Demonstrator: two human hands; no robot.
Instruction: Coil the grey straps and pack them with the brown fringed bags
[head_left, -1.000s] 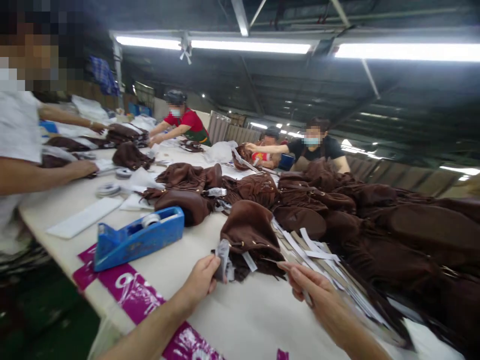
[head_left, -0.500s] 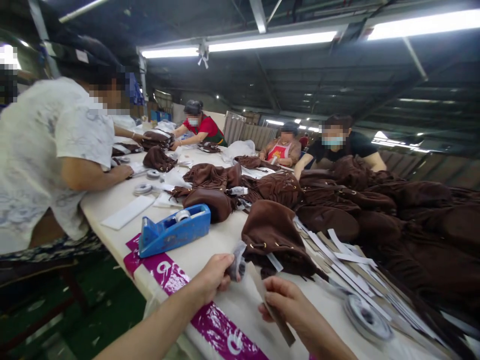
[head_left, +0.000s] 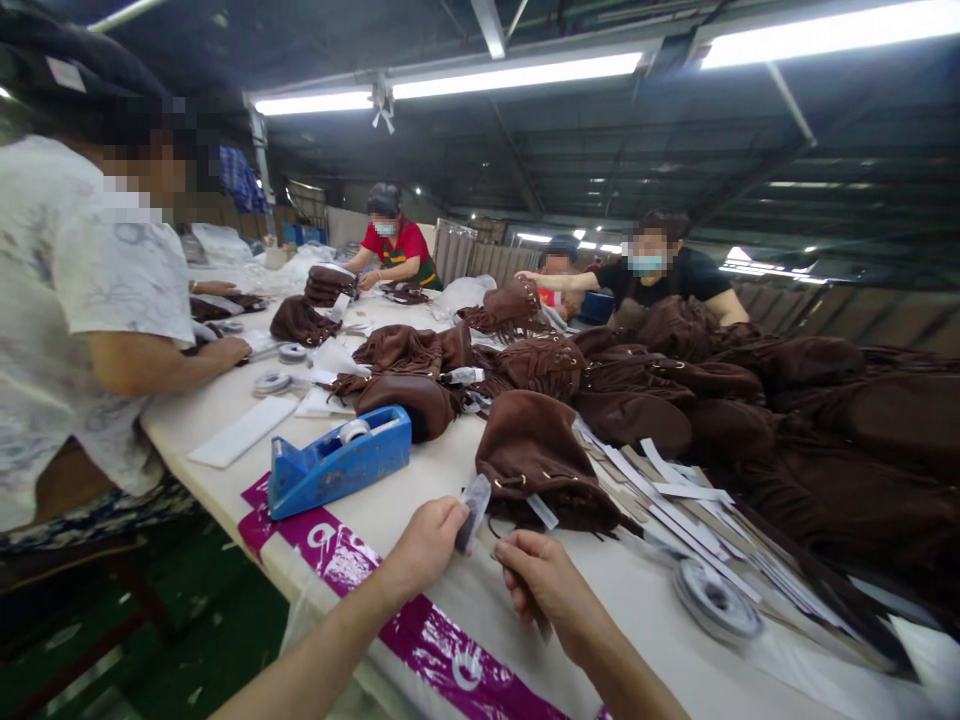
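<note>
My left hand (head_left: 429,545) is closed on a small piece wrapped in translucent plastic (head_left: 472,505), pinched between thumb and fingers. Just to the right, my right hand (head_left: 546,582) has its thumb and forefinger pressed together, with a grey-brown strip (head_left: 543,626) held in the fingers and mostly hidden by them. A brown drawstring bag (head_left: 525,440) with metal eyelets lies right beyond both hands, a pale tag (head_left: 543,511) at its mouth. Left of the bag stands a blue tape dispenser (head_left: 341,462).
Purple printed tape (head_left: 352,560) runs along the near table edge. Rolls of grey tape (head_left: 716,602) and paper strips (head_left: 667,510) lie at right. Brown bags (head_left: 780,400) are heaped behind. Several co-workers stand round the table, one in a white shirt (head_left: 120,240) close at left.
My right hand has turned, so the strip now shows mainly below its fingers. The wrapped piece is tilted differently in my left hand. A co-worker opposite has reached out to a brown bag.
</note>
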